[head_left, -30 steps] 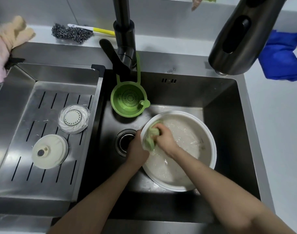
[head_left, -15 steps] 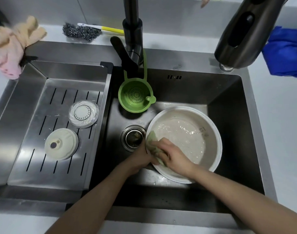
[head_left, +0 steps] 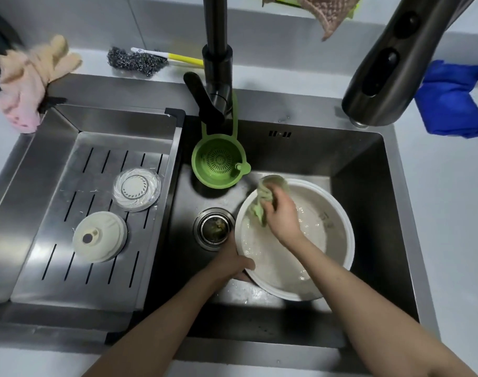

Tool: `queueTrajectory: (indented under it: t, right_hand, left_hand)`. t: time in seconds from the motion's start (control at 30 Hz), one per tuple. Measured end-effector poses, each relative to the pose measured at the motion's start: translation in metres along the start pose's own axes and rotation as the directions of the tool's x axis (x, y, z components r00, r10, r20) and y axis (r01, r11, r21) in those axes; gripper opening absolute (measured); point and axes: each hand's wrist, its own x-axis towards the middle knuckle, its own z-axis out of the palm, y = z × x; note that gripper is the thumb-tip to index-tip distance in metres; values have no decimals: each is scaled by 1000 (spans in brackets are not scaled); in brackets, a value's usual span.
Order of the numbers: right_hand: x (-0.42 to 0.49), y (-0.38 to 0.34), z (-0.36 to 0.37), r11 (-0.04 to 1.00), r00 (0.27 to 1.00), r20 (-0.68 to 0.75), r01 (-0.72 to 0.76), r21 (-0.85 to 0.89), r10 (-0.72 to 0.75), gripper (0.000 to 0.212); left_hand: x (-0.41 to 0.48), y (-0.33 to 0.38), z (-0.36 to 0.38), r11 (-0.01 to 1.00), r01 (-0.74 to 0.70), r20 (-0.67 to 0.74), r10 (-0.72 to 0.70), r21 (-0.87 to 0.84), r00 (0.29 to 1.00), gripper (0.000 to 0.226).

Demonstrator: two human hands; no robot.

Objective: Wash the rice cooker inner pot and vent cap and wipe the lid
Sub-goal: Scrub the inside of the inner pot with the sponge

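Note:
The white inner pot (head_left: 338,235) lies tilted in the dark sink basin (head_left: 368,170), wet and soapy inside. My left hand (head_left: 232,263) grips the pot's near-left rim from outside. My right hand (head_left: 281,213) holds a green cloth (head_left: 265,197) pressed on the pot's far-left rim. Two round vent cap parts rest on the slotted drain tray (head_left: 55,268): a clear one (head_left: 136,189) and a cream one (head_left: 99,236).
A green strainer (head_left: 218,164) hangs from the black faucet (head_left: 216,77). The drain (head_left: 214,228) sits left of the pot. A steel scrubber (head_left: 134,60), pink-beige gloves (head_left: 28,83), a blue cloth (head_left: 449,102) and a dark spray head (head_left: 390,66) surround the sink.
My right hand has moved the green cloth from the pot's near-left rim up to its far-left rim. My left hand has slid down along the rim toward me.

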Motion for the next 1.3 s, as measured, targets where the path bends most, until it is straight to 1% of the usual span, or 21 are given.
queueTrajectory:
  t: [0.07,0.13,0.2,0.27,0.3,0.37,0.5,0.6,0.67,0.73,0.8,0.83,0.9,0.93,0.97,1.03,1.1,1.13,1.17,1.23,1.3]
  right_hand:
    - [4,6,-8,993,982,-152,-111,43,116,34]
    - [-8,17,-11,992,971,-208,-125,-22,117,29]
    - [-21,37,-9,972,979,-140,-168,-162,146,29]
    - [-27,57,-5,895,969,24,-216,-391,244,36]
    - [-29,63,-3,833,952,132,-169,-526,277,41]
    - [-34,68,3,745,902,340,32,-667,266,49]
    - [-45,69,1,733,754,648,379,-565,109,55]
    - [-49,69,-1,738,687,725,515,-437,-49,46]
    - [-47,59,13,832,714,680,473,-290,-168,43]
    - [-34,47,32,932,828,523,326,-157,-202,29]
    - [-9,41,47,990,968,248,57,-130,-23,22]
    - [3,38,49,986,985,92,-134,-100,144,21]
    - [16,35,50,895,889,-118,-430,114,442,29]
    - [14,31,50,869,861,-127,-476,137,492,35]
    - [10,28,49,891,886,-93,-447,86,453,38]
    - [-5,32,53,972,974,89,-198,-129,210,36]
    - [-12,36,52,955,959,273,13,-296,72,30]
    - [-6,39,51,957,968,235,-11,-289,82,27]
    - [4,42,50,964,978,129,-132,-231,165,23]
    - [15,41,49,923,921,-69,-385,-19,383,22]
    - [4,33,53,953,950,-72,-304,-7,302,19]
  left_hand:
    - [-3,-2,0,999,35,17,-36,37,999,85]
    - [-7,-5,-6,979,65,60,-78,192,995,82]
    - [-6,0,-15,928,69,28,-85,367,996,60]
    - [8,10,-24,849,56,-140,21,525,990,49]
    - [19,17,-27,805,41,-220,112,591,969,52]
    - [38,37,-26,803,-64,-247,257,592,934,61]
    - [66,63,-12,855,-207,-80,276,476,958,52]
    - [66,55,-2,834,-172,-125,275,524,953,49]
    - [59,45,-1,862,-187,-167,296,472,941,48]
    - [51,36,-2,866,-221,-187,333,449,924,38]
    - [47,32,-4,854,-212,-211,345,476,915,42]
    - [46,33,-4,851,-207,-214,343,482,915,45]
    - [45,33,-5,848,-206,-206,341,488,917,45]
    - [43,32,-5,851,-205,-213,342,484,915,46]
    - [42,30,-4,855,-203,-231,345,476,910,45]
    - [39,28,-2,852,-215,-250,366,478,897,37]
    - [40,26,-2,843,-244,-246,396,479,885,35]
    - [39,26,-2,845,-246,-234,390,475,890,40]
    - [38,26,-2,845,-249,-223,389,474,894,50]
    - [38,25,-2,851,-249,-225,385,462,895,62]
    - [37,21,-2,858,-237,-246,377,455,893,49]
